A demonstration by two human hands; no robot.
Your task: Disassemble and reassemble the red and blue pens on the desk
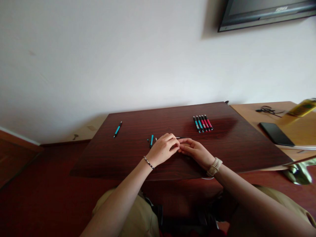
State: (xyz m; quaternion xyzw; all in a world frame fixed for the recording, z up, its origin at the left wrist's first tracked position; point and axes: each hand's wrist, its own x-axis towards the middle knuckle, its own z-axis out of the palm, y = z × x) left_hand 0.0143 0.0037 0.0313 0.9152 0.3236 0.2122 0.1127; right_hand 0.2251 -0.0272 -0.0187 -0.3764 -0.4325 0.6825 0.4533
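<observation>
My left hand [166, 147] and my right hand [195, 150] meet over the dark wooden table [98, 161], fingertips pinched together. Whatever they pinch is too small and too covered to name. Just beyond the fingers shows a thin dark and white piece, partly hidden. Beside my left hand lies a teal pen barrel [151, 141], with a tiny dark part [148, 140] to its left and a small whitish piece [156, 139] to its right. Farther left rests a whole teal pen [118, 129]. Several teal and pink pens [202, 123] lie in a row beyond my right hand.
A lighter wooden table [249, 115] adjoins on the right, with a black phone [276, 134], a coiled black cable [268, 111] and a yellow bottle [303, 107]. A white wall stands behind, with a television [269, 16] mounted at upper right.
</observation>
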